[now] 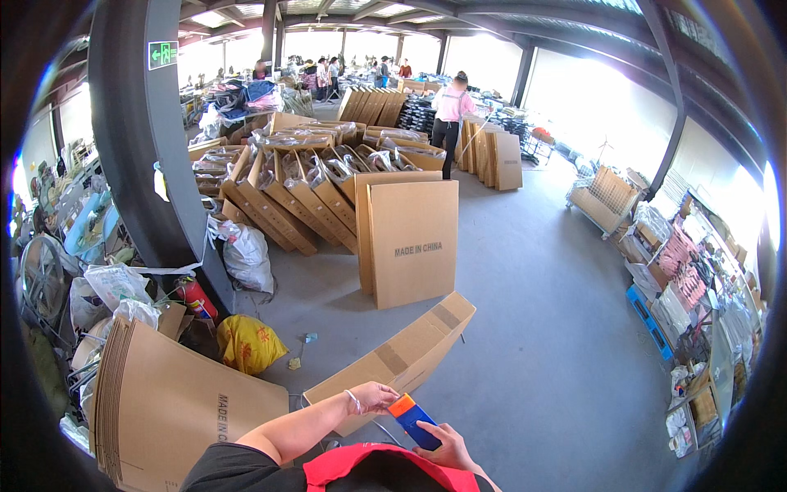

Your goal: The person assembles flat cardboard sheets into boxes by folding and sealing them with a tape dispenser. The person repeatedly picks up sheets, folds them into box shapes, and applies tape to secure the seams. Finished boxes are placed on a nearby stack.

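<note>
My left hand (375, 397), a bracelet on its wrist, rests on the near end of a long, taped brown cardboard box (410, 348) that lies on the grey floor in front of me. My right hand (445, 448) is closed around a small blue tool with an orange end (411, 419), held just right of the left hand and close to the box's near corner. I cannot tell what kind of tool it is. A red garment (369, 469) shows at the bottom edge.
A stack of flat cartons (168, 406) leans at lower left. Upright flat cartons (412, 242) and rows of open boxes with wrapped goods (307, 193) stand behind. A yellow bag (246, 343), a fire extinguisher (195, 297) and a dark pillar (143, 148) are left. A person in pink (450, 115) stands far off.
</note>
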A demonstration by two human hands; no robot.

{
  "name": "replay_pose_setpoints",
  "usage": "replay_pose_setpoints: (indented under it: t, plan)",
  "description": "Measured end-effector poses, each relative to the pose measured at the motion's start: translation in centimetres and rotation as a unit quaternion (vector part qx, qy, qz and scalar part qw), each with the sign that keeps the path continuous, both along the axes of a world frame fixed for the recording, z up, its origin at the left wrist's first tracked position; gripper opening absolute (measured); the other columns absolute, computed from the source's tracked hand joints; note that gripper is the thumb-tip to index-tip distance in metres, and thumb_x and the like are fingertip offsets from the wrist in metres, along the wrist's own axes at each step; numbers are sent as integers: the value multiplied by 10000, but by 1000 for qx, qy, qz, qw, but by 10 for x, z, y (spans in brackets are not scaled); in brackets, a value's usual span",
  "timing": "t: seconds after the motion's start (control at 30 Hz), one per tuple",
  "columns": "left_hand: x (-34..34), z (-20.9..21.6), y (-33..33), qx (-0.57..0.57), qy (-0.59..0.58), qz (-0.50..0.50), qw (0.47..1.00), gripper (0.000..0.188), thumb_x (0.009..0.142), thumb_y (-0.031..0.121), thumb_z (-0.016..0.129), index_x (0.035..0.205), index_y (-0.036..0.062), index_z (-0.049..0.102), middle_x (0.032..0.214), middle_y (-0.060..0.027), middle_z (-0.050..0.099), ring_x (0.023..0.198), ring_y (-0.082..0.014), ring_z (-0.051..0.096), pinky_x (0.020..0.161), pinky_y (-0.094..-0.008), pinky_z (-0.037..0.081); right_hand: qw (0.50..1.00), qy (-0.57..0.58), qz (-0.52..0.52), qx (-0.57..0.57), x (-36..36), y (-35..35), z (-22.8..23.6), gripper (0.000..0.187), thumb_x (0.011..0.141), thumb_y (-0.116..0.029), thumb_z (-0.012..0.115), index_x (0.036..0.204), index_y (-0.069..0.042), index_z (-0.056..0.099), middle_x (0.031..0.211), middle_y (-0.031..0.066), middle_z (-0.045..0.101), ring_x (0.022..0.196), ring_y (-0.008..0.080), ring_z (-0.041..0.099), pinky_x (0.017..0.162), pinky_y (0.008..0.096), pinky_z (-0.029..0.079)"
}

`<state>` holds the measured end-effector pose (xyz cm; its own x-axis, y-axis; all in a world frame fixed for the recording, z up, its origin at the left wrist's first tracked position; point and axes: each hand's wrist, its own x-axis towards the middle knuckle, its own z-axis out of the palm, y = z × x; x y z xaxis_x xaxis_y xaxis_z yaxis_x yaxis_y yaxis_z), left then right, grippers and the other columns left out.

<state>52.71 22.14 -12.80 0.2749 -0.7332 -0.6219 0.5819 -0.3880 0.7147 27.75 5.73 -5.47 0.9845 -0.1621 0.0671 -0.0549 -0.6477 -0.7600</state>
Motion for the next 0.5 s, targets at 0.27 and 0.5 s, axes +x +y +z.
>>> replay_pose_setpoints:
  t: [0.27, 0.5]
  plan:
    - [-1, -7, 2, 12, -35, 5, 999, 188, 1053, 174, 609, 1169, 96, 736, 1038, -12, 761, 908, -113, 726, 821, -307, 598, 1000, -1, 5, 4, 1, 3, -2, 659, 792, -374, 887, 1395, -231, 663, 1034, 172, 679, 931, 346, 696, 834, 419, 582]
    - [-6, 0, 3, 2, -32, 47, 998, 174, 1032, 199, 672, 1101, 74, 771, 825, -1, 727, 661, -84, 652, 589, -240, 532, 1000, -4, 5, 6, 1, 4, -3, 671, 788, -382, 889, 1402, -238, 659, 1046, 175, 677, 948, 349, 695, 852, 421, 579]
